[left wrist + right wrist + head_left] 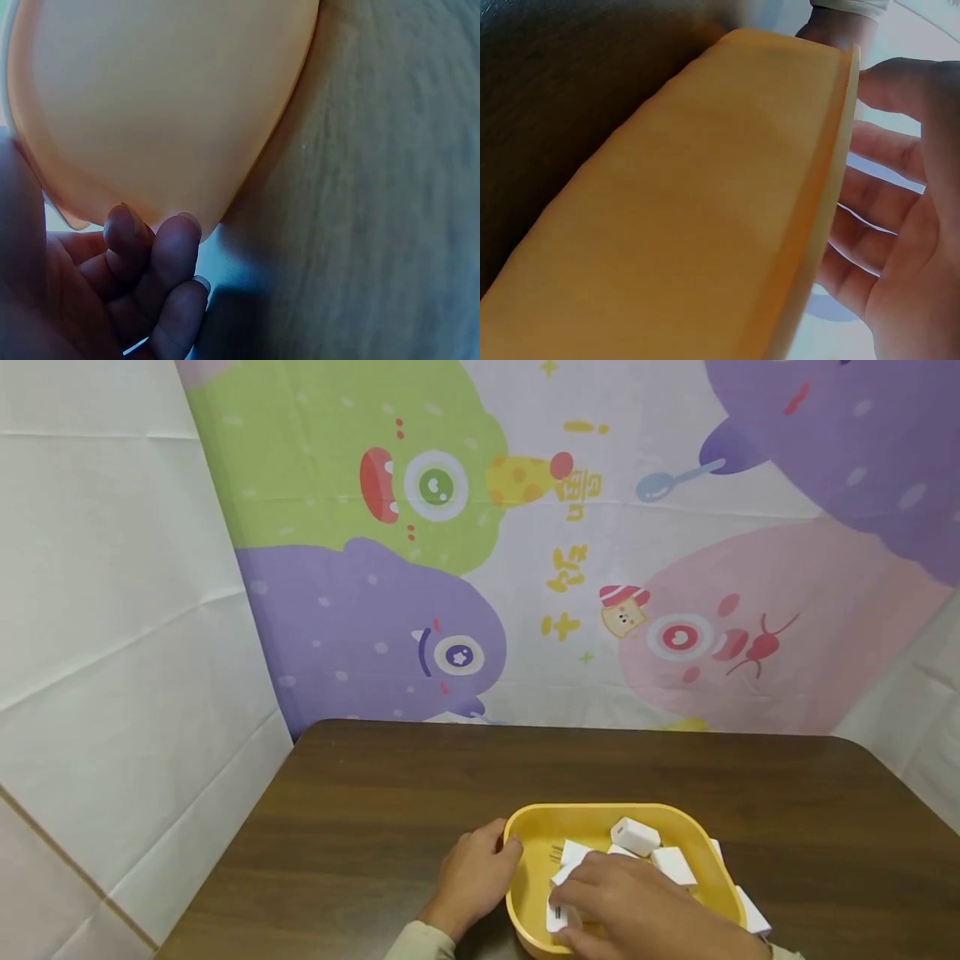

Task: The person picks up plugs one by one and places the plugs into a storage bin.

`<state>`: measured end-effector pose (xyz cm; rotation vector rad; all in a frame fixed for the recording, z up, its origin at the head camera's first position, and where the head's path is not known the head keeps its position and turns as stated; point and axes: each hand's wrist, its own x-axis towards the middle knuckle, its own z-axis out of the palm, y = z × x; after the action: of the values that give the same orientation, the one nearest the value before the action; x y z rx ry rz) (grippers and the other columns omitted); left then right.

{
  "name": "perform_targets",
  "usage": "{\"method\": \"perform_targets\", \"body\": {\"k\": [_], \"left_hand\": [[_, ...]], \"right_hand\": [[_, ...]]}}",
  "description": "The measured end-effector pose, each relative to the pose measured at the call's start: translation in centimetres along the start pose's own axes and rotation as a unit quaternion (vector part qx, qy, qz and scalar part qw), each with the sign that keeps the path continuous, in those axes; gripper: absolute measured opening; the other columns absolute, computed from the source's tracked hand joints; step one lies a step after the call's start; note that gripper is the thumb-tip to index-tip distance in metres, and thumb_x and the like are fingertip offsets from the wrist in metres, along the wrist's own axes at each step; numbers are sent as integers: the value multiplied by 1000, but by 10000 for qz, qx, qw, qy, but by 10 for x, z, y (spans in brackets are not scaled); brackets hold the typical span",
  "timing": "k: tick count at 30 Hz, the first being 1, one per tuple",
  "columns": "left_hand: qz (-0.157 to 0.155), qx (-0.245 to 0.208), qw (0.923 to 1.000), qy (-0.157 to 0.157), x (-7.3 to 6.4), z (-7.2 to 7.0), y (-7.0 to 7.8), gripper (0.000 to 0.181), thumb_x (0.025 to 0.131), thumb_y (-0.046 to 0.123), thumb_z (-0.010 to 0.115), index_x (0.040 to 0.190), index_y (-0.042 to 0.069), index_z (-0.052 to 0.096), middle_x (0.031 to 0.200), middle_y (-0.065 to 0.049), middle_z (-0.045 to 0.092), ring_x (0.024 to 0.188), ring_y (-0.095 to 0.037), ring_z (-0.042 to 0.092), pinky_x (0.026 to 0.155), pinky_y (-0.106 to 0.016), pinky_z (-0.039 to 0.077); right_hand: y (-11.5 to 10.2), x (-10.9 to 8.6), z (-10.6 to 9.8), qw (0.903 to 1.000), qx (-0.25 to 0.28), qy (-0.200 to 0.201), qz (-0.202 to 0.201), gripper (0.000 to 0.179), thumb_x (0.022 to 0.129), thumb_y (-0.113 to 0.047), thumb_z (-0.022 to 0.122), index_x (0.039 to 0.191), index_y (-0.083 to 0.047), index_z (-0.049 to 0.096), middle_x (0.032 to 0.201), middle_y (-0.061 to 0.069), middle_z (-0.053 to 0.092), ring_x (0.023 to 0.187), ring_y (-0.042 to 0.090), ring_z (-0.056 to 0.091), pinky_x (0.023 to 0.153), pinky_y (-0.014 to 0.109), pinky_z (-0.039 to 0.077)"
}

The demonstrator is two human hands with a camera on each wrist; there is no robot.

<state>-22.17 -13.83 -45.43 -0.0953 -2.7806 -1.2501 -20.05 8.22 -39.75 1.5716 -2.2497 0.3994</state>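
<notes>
A yellow plastic basin (536, 814) stands on the table with several white charger plugs in it, among them a plug (636, 837) near the far wall and another plug (675, 866) at the right. My left hand (480, 872) holds the basin's left side, thumb at the rim and fingers curled against the outer wall. Inside the basin, my right hand (637, 902) pinches a white charger (557, 917) with a dark slot, between fingertips and thumb. In the right wrist view the fingertips are hidden behind the rim.
Beyond the basin's right side, white pieces (752, 910) lie on the dark wooden table (360, 827). A cartoon-printed cloth (570, 677) hangs behind the far edge, and a white sheet (127, 610) covers the left side.
</notes>
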Motion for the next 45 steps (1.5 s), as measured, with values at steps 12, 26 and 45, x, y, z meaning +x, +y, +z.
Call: {"method": "perform_targets", "body": {"k": [12, 26, 45], "left_hand": [[-41, 34, 10000, 10, 3, 1, 3, 18, 96, 33, 53, 83, 25, 62, 67, 8, 55, 64, -13, 52, 62, -38, 40], [-46, -131, 9999, -21, 3, 2, 4, 18, 97, 32, 53, 84, 23, 63, 68, 7, 56, 63, -13, 52, 61, -36, 40], [-117, -159, 9998, -11, 0, 1, 3, 22, 97, 32, 53, 78, 22, 58, 67, 5, 54, 62, -14, 51, 59, -35, 39]], "right_hand": [[3, -11, -16, 9991, 192, 208, 318, 14, 87, -21, 76, 98, -27, 70, 91, -23, 62, 83, 0, 55, 77, 21, 45], [5, -49, -40, 9795, -235, 11, 2001, 27, 87, -38, 77, 113, -31, 71, 110, -25, 63, 102, 5, 62, 85, 34, 53], [15, -92, -48, 9438, -842, 532, 3150, 33, 75, -28, 88, 104, -31, 72, 101, -26, 61, 90, 1, 58, 76, 29, 54]]}}
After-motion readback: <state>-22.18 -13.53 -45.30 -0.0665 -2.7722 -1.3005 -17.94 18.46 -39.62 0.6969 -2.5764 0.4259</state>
